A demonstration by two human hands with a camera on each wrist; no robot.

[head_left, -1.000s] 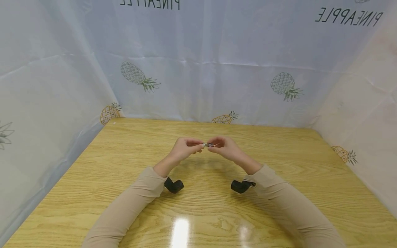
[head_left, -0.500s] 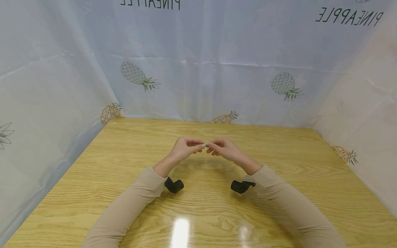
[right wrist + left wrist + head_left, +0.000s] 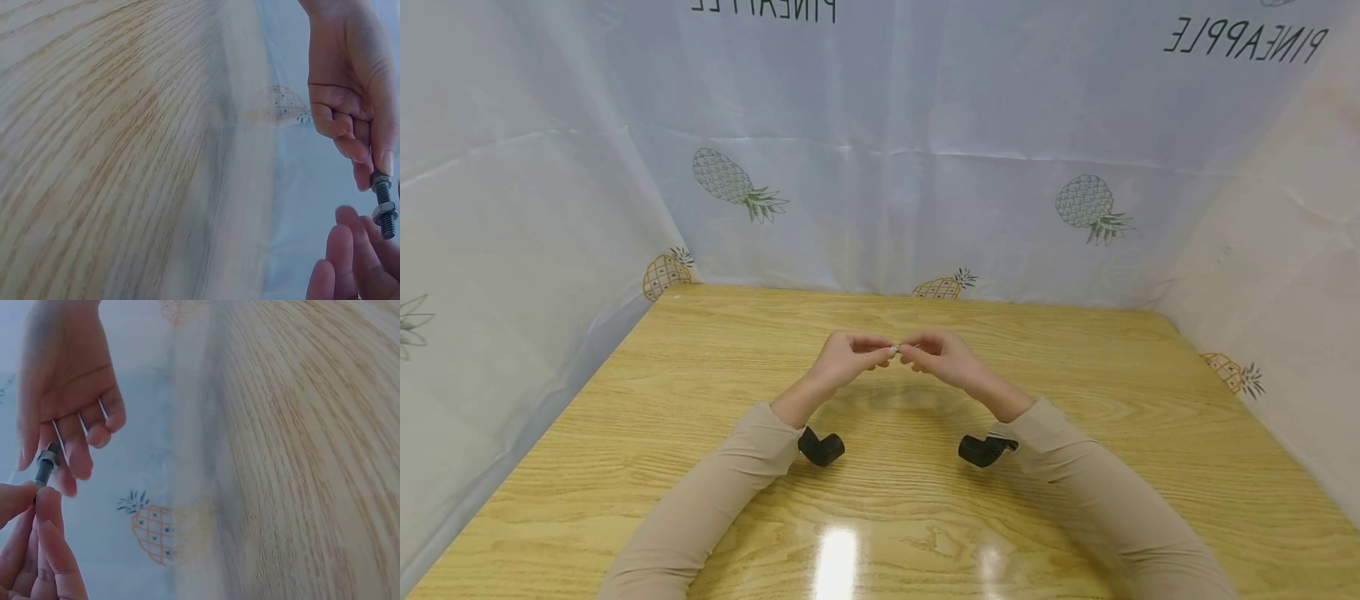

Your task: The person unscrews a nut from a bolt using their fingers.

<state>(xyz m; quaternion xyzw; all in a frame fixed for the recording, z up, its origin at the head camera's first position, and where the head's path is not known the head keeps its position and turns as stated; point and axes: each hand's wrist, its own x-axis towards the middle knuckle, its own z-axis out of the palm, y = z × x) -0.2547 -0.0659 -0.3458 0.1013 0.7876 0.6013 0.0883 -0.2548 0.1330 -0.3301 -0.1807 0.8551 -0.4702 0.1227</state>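
Note:
Over the table [image 3: 895, 483], my left hand [image 3: 842, 362] pinches a metal bolt [image 3: 388, 230] by one end between thumb and fingertips. A hex nut [image 3: 384, 213] sits on the bolt's threads, toward the free end. That end points at my right hand [image 3: 946, 360]. In the left wrist view, the right thumb and fingers hang loosely around the nut [image 3: 49, 457], with gaps between them and the metal. The bolt's held end is mostly hidden by the left fingertips.
A white curtain [image 3: 880, 208] printed with pineapples hangs behind the table and along both sides. Black curved pieces stick out by the left cuff [image 3: 822, 450] and the right cuff [image 3: 981, 451]. Light glares off the near tabletop.
My right fingers were spread around the bolt, closed together over it half a second ago, and are now parted again. My left hand keeps its pinch and place.

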